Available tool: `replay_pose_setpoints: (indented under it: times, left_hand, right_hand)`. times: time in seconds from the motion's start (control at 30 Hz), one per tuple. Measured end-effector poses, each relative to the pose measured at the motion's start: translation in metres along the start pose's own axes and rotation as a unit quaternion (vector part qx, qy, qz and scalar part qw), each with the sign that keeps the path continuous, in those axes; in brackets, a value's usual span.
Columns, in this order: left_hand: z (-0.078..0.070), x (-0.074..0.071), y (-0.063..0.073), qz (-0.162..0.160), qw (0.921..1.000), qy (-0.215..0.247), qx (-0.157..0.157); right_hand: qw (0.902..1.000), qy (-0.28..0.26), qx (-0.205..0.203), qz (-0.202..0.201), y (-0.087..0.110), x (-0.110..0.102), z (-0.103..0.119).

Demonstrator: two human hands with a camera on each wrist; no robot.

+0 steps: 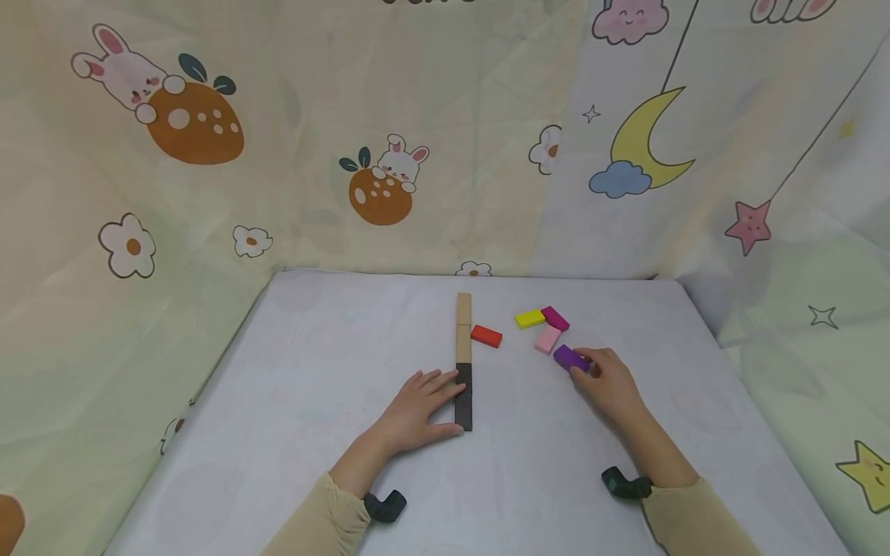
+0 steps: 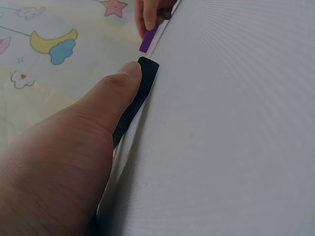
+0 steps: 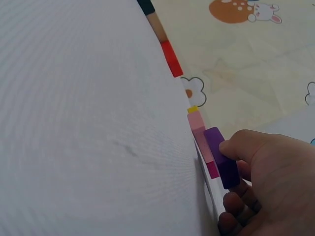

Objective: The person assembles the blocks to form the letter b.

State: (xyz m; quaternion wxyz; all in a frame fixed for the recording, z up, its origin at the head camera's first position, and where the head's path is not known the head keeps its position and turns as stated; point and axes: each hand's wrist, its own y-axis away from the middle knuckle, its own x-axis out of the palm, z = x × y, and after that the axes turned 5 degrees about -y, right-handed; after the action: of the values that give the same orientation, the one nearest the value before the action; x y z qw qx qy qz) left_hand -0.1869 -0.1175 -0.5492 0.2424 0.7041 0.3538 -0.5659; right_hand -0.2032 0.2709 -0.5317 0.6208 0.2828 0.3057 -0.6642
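Two black blocks [image 1: 463, 413] and two wooden-coloured blocks [image 1: 463, 344] lie end to end in a straight row on the white tabletop. My left hand [image 1: 417, 413] rests against the black end of that row, fingers spread and touching it, with the thumb by its near end. To the right, my right hand [image 1: 612, 386] pinches a purple block [image 3: 221, 157] between thumb and fingers. Beside the row's right side sits a red block [image 1: 487, 336], turned at an angle. A pink block [image 1: 548, 339], a yellow block [image 1: 530, 319] and a magenta block [image 1: 555, 318] cluster just beyond the purple one.
The white table [image 1: 313, 340] meets a printed cloth backdrop [image 1: 292, 154] at its far edge, and cloth also hangs along both sides. Each wrist carries a small black strap-on piece, such as the left one [image 1: 385, 506].
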Motion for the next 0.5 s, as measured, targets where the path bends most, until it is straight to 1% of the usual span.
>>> replay_pose_setpoints:
  times: [0.5]
  left_hand:
    - [-0.0012, -0.0009, 0.0002, -0.002, 1.0, -0.003, 0.0]
  right_hand:
    - [0.9999, -0.013, 0.001, 0.002, -0.0012, -0.0001, 0.0013]
